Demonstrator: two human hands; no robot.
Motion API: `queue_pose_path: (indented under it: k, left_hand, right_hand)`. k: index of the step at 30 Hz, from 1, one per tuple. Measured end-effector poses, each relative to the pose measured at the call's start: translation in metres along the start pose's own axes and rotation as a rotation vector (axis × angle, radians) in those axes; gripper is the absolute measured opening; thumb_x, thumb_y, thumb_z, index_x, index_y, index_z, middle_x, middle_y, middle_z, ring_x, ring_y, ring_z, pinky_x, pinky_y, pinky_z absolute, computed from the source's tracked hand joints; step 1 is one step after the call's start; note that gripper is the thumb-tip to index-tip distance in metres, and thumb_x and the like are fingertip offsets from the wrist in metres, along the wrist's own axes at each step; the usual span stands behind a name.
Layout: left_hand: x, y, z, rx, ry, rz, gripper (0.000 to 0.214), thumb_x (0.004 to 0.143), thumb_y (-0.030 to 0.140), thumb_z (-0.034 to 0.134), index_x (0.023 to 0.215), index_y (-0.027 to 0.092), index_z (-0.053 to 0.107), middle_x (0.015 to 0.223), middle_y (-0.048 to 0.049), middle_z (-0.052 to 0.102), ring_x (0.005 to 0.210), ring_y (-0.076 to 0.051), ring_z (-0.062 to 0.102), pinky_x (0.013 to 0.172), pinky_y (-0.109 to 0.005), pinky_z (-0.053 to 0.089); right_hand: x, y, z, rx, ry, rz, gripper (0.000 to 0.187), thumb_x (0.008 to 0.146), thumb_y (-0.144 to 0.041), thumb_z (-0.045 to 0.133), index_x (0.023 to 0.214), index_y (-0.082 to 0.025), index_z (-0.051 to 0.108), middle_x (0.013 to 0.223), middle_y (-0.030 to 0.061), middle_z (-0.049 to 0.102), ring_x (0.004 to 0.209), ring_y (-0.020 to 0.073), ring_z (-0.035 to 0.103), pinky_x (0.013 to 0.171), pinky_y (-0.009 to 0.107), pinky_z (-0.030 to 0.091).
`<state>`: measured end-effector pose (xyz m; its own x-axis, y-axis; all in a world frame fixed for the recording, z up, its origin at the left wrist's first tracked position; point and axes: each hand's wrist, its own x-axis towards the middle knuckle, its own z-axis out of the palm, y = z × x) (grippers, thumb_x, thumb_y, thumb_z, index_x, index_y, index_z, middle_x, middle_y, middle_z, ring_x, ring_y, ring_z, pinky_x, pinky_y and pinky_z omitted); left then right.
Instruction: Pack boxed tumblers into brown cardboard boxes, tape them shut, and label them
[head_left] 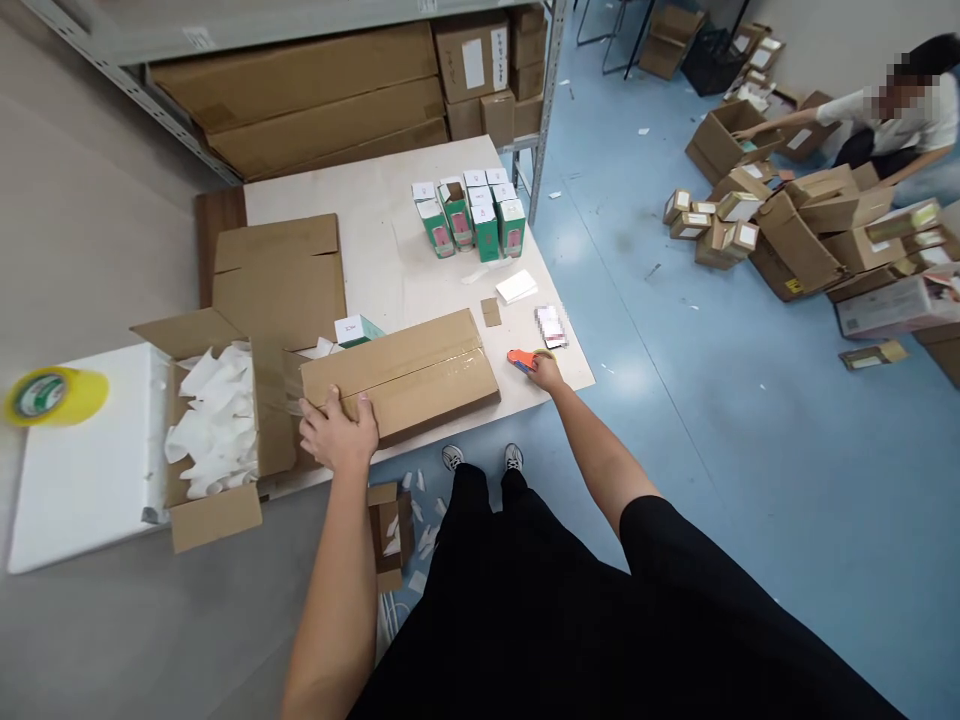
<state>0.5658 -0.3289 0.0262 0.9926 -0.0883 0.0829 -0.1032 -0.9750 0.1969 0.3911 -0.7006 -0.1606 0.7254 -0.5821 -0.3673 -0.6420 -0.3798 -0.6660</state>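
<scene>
A long closed cardboard box (pixel 420 372) lies near the front edge of the white table, with shiny clear tape at its right end. My left hand (pixel 341 430) rests on the box's left end, fingers spread on the top. To the right of the box, my right hand (pixel 547 371) is closed around an orange tape dispenser (pixel 520 357), which has some blue and a yellowish roll on it. The dispenser is apart from the box, above the tabletop. A phone-like item (pixel 551 327) and a small cardboard piece (pixel 490 312) lie close by.
Several green-and-white small boxes (pixel 486 230) stand at the table's (pixel 367 220) back right. An open carton (pixel 216 420) of white paper is on the left, beside a yellow tape roll (pixel 56 395). A shelf (pixel 300 30) stands behind. A person (pixel 907 120) crouches among cartons.
</scene>
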Motion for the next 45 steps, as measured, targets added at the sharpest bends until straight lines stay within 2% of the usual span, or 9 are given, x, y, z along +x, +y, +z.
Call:
queue_pose_path:
  k: [5,10,16,20,25,31,35,42,45]
  left_hand:
    - [0.001,-0.002,0.001,0.017,-0.011,-0.005,0.067,0.099,0.058,0.048,0.155,0.020,0.055,0.170,-0.0228,0.031,0.146,-0.048,0.039,0.114,-0.068,0.036]
    - [0.002,-0.004,0.003,0.019,-0.013,0.004,0.068,0.099,0.062,0.046,0.154,0.023,0.056,0.170,-0.0216,0.033,0.145,-0.046,0.042,0.113,-0.065,0.039]
    - [0.002,0.005,0.001,-0.022,-0.037,0.015,0.068,0.100,0.061,0.045,0.155,0.023,0.056,0.171,-0.0212,0.031,0.146,-0.046,0.040,0.114,-0.066,0.037]
    - [0.002,0.027,0.006,-0.080,-0.076,0.083,0.068,0.100,0.060,0.044,0.156,0.023,0.056,0.172,-0.0205,0.028,0.146,-0.046,0.039,0.115,-0.066,0.034]
    - [0.001,0.054,0.012,-0.130,-0.105,0.130,0.068,0.101,0.059,0.043,0.156,0.021,0.055,0.173,-0.0206,0.027,0.147,-0.046,0.036,0.116,-0.065,0.033]
    - [-0.001,0.058,0.010,-0.134,-0.151,0.147,0.070,0.102,0.058,0.042,0.159,0.019,0.052,0.174,-0.0210,0.024,0.149,-0.046,0.035,0.117,-0.063,0.033]
    - [-0.001,0.052,0.012,-0.148,-0.159,0.153,0.064,0.104,0.054,0.039,0.159,0.023,0.052,0.175,-0.0192,0.023,0.151,-0.043,0.035,0.117,-0.061,0.034]
    - [0.014,0.041,-0.002,-0.406,-0.242,0.100,0.066,0.099,0.040,0.055,0.160,0.017,0.049,0.175,-0.0175,0.024,0.159,-0.043,0.026,0.124,-0.059,0.031]
    - [0.035,0.048,-0.023,-0.674,-0.219,0.200,0.057,0.100,0.039,0.053,0.152,0.016,0.058,0.165,-0.0172,0.046,0.154,-0.038,0.038,0.124,-0.053,0.034]
  right_hand:
    - [0.001,0.004,0.030,0.067,0.021,0.144,0.043,0.075,-0.027,0.083,0.114,-0.018,0.067,0.125,0.0184,0.070,0.133,0.0385,0.056,0.118,0.056,0.038]
    - [-0.009,0.002,0.028,0.092,0.069,0.288,0.028,0.084,-0.023,0.073,0.109,-0.016,0.065,0.126,0.0236,0.069,0.132,0.0439,0.058,0.118,0.063,0.036]
    - [-0.037,0.008,-0.017,0.264,0.374,-0.012,0.037,0.086,-0.045,0.061,0.115,-0.022,0.060,0.128,0.0153,0.066,0.140,0.0404,0.051,0.121,0.063,0.035]
    - [-0.054,-0.029,-0.067,0.233,0.466,-0.199,0.037,0.090,-0.051,0.057,0.116,-0.025,0.059,0.129,0.0140,0.063,0.136,0.0417,0.051,0.117,0.067,0.038]
    - [-0.075,-0.127,-0.100,0.296,0.315,-0.427,0.039,0.095,-0.058,0.060,0.111,-0.024,0.064,0.117,0.0129,0.067,0.116,0.0366,0.061,0.107,0.055,0.049]
    - [-0.084,-0.217,-0.051,0.499,-0.118,-0.631,0.048,0.090,-0.063,0.068,0.117,-0.024,0.069,0.114,0.0066,0.072,0.108,0.0282,0.064,0.100,0.040,0.052]
    - [-0.086,-0.222,-0.019,0.557,-0.238,-0.627,0.048,0.087,-0.062,0.072,0.114,-0.021,0.070,0.111,0.0061,0.074,0.104,0.0261,0.066,0.099,0.040,0.051]
    - [-0.090,-0.208,-0.025,0.524,-0.217,-0.582,0.048,0.088,-0.063,0.073,0.117,-0.024,0.073,0.119,0.0075,0.076,0.113,0.0295,0.067,0.106,0.043,0.051]
    - [-0.091,-0.208,-0.024,0.496,-0.207,-0.548,0.054,0.086,-0.066,0.073,0.119,-0.024,0.073,0.119,0.0080,0.076,0.115,0.0301,0.068,0.106,0.044,0.051]
